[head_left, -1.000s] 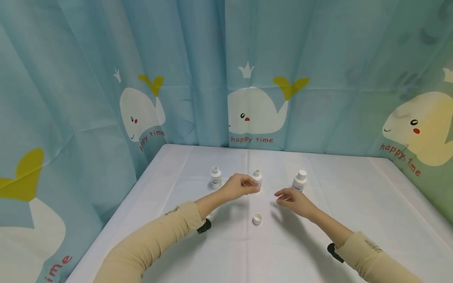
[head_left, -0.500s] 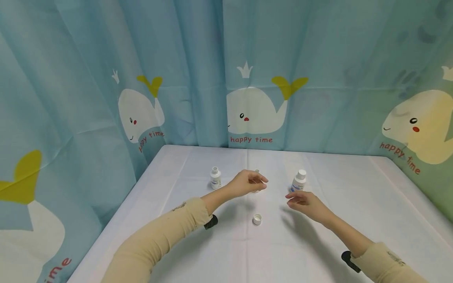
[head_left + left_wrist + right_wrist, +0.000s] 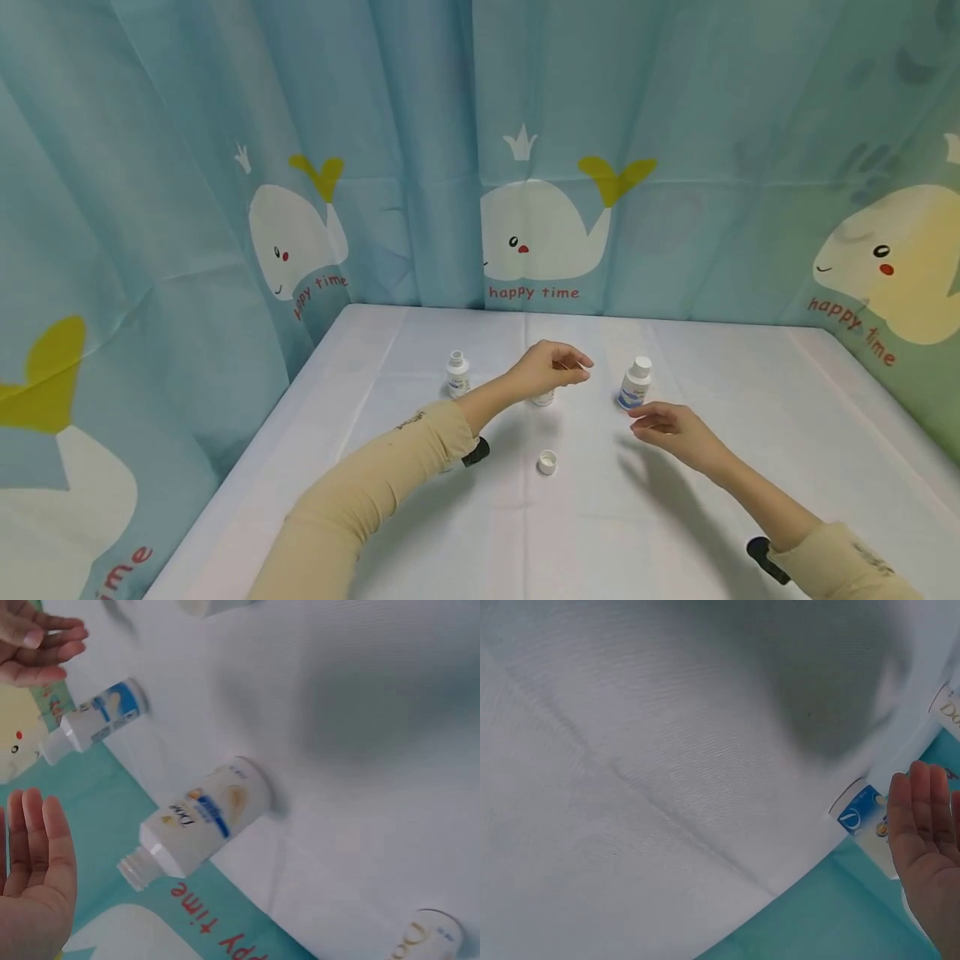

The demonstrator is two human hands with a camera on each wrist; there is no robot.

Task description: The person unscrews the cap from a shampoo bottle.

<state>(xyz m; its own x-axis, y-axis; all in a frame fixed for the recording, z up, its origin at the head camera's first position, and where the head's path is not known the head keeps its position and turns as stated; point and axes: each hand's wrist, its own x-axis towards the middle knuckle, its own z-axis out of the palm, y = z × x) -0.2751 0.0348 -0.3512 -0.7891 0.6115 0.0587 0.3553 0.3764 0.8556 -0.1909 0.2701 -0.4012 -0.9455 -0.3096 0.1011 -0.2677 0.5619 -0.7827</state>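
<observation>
My left hand hovers over the middle bottle, its fingers relaxed and holding nothing. That white uncapped bottle stands upright; in the head view the hand hides its upper part. To the left stands another white bottle without a cap, its neck bare. On the right is a white capped bottle with a blue band on its label. My right hand floats just in front of this capped bottle, fingers extended, holding nothing. In the right wrist view the right hand overlaps the blue-banded bottle.
A loose white cap lies hollow side up on the white-covered table, in front of the middle bottle. A blue-green curtain with whale prints hangs behind the table and along its sides.
My left hand has moved right and away from me, off the side of the middle bottle to above it. My right hand has shifted right. The bottles and the loose cap stay in place.
</observation>
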